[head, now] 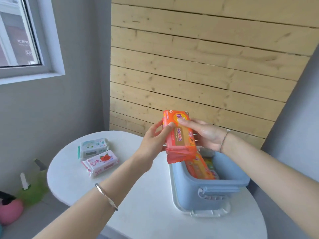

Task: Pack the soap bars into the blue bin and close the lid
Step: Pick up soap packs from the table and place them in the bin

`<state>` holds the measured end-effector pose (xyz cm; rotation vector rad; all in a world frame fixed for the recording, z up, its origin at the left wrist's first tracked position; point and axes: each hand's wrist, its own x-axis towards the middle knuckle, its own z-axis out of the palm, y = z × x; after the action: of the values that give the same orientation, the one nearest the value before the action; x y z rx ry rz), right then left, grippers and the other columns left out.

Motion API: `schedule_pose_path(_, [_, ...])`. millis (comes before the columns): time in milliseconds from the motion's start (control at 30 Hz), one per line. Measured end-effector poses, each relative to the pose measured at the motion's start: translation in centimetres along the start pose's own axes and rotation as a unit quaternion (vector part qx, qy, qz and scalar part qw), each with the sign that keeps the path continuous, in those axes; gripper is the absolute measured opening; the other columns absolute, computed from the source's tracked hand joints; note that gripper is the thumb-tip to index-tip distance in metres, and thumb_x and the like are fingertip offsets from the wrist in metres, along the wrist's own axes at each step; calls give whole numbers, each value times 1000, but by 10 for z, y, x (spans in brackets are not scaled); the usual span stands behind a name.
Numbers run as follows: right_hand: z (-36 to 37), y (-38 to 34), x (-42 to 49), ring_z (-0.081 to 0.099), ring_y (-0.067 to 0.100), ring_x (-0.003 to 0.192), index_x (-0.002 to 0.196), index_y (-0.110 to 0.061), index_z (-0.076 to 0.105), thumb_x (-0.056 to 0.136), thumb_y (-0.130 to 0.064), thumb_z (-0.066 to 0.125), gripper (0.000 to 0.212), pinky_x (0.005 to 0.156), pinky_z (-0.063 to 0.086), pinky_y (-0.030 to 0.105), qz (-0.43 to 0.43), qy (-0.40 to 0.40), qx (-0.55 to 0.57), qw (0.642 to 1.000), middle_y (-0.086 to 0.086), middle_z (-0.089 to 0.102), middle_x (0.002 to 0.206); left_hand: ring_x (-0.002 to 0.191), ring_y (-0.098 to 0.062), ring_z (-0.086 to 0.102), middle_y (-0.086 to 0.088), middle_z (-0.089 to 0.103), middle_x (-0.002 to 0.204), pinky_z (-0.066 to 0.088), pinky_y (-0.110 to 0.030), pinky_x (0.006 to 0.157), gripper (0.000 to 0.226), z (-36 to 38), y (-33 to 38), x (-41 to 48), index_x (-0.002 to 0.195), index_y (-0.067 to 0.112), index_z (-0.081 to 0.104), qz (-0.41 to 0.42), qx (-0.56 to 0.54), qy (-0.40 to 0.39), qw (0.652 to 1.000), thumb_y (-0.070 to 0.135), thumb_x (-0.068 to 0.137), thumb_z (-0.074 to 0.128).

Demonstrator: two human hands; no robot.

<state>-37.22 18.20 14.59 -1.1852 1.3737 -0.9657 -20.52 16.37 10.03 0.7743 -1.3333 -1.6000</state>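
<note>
An orange soap pack [180,138] is held upright in the air just above the far left corner of the blue bin [207,188]. My left hand [155,138] grips its left edge, thumb on the front. My right hand [205,133] holds its right side, fingers curled behind and the thumb across the top front. The bin is open and holds another orange soap pack [200,168] on edge, with more packs beside it. A white lid [207,213] lies under the bin. On the white round table [138,213] lie a green-white soap pack [94,147] and a pink rose soap pack [101,163].
A wooden slat wall stands behind the table. On the floor to the left are a green bottle [34,185] and a pink object [10,211]. A window is at the upper left.
</note>
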Motion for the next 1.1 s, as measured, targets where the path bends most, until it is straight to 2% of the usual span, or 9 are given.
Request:
schedule_pose_path(167, [-50,-10,-1,67,18,83,112,-20,62,69,-42,68,49,72,57,30,12,-20,-47,999,6,67,101,78,-8,71,-2,72,108,54,-16,58,48,35,2,25,132,23,50,-7,25,-61,998,37,87,61])
schedule_pose_path(267, [-75,-9,-1,66,27,102,122,-15,62,70,-44,67,59,91,53,39,31,-39,-75,996,13,68,117,87,-12,72,1,72,110,59,-23,68,42,55,-2,37,124,31,55,-5,41,-96,994,38,83,66])
schedule_pose_path(333, [-87,-8,1,68,25,98,117,-15,65,69,-43,67,55,97,51,42,31,-39,-85,995,12,69,115,92,-14,72,3,67,120,60,-28,72,52,68,-5,43,128,33,52,-8,46,-103,994,42,79,69])
schedule_pose_path(433, [-108,-1,6,71,20,88,109,-16,67,69,-39,69,46,93,53,40,16,-34,-77,996,7,73,104,104,-10,66,9,58,130,56,-31,87,63,78,-16,51,137,33,43,16,88,-75,993,51,80,64])
schedule_pose_path(533, [-127,11,10,71,19,86,109,-17,65,69,-31,78,45,81,58,33,20,-35,-115,993,5,74,98,120,-10,52,7,52,136,41,-34,106,58,68,-36,58,139,26,40,45,202,-26,978,55,89,45])
schedule_pose_path(667, [-137,34,13,72,11,79,105,-24,61,68,-22,79,41,66,56,22,65,-48,-202,976,-6,75,88,136,-15,31,7,53,133,23,-37,114,43,49,-70,65,128,25,53,87,404,-21,910,45,97,30])
schedule_pose_path(767, [-132,47,20,73,15,87,102,-22,62,73,-21,80,34,75,57,26,90,-72,-242,963,-1,75,96,142,-13,17,7,54,133,6,-37,116,44,47,-79,71,111,29,64,70,506,-54,858,40,100,23])
schedule_pose_path(867, [-122,49,26,72,19,93,105,-21,61,75,-20,79,34,87,57,34,133,-125,-257,949,2,74,102,143,-14,16,5,56,131,-1,-45,116,49,48,-77,77,99,33,67,59,587,-99,801,37,100,18])
schedule_pose_path(1100, [-121,49,26,68,19,100,113,-19,61,86,-24,67,28,94,53,35,216,-204,-274,915,6,69,119,139,-13,23,2,55,131,5,-44,115,52,49,-74,78,106,26,68,58,599,-114,791,35,101,17])
